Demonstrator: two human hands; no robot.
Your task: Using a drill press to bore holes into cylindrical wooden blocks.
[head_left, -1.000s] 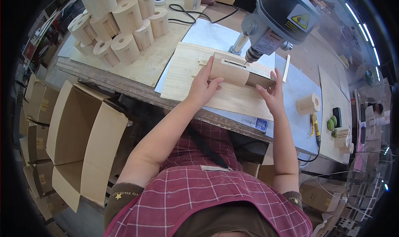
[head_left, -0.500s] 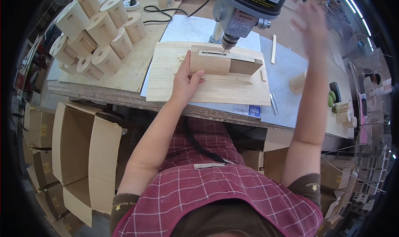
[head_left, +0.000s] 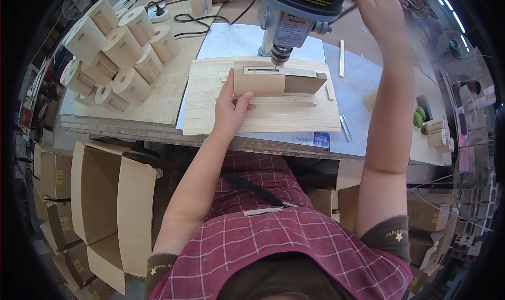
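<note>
My left hand [head_left: 230,109] grips the left end of a pale wooden cylinder [head_left: 259,85], thumb on its near side and fingers along its end. The cylinder lies on its side on a flat wooden board [head_left: 205,120]. On top of it sits a slotted pale metal strip [head_left: 304,73]; a brown block [head_left: 303,84] adjoins its right end. Above the slot, the drill press [head_left: 297,11] points its chuck [head_left: 281,55] and thin bit down, the tip at or just above the strip. My right hand [head_left: 380,9], raised beside the drill head, is closed around its dark feed lever [head_left: 345,13].
Several wooden cylinders [head_left: 123,46] with cut slots are stacked at the left of the bench. A black cable [head_left: 195,18] runs behind. At right lie a wood strip [head_left: 342,58], a small metal tool [head_left: 345,128] and green fruit-like objects [head_left: 418,117]. An open cardboard box [head_left: 102,189] stands below left.
My right hand has moved left from open air onto the feed lever and closed on it. My left hand stays on the wooden cylinder. The whole view has shifted slightly.
</note>
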